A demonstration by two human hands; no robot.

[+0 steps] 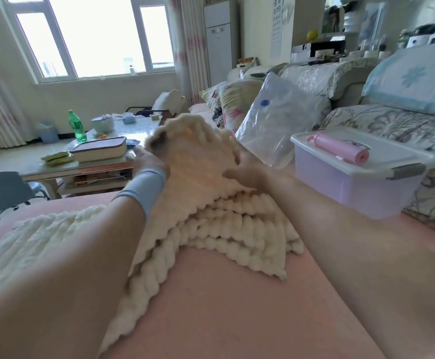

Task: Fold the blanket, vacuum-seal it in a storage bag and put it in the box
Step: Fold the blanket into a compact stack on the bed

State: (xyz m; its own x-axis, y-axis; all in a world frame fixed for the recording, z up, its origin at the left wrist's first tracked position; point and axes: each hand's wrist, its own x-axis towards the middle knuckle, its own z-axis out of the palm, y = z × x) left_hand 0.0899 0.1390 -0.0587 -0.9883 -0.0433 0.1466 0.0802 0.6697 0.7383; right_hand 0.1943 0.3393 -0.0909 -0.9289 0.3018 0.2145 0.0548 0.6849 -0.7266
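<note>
A: Item one, left hand (147,161): we log it clamped on the raised far edge of the blanket (211,218). Right hand (242,173): thumb on the fabric, fingers hidden, so we cannot tell its grip.
B: Blanket: partly folded, layers stacked on the pink cover (224,294), one side spread loose under our left arm.
A: Risk: thick plush slips, layers skew, and we get a bundle too bulky for the storage bag (276,120).
B: Box (353,187): lidded, pump (338,146) on top, near our right arm. A wide swing could knock the pump off.
</note>
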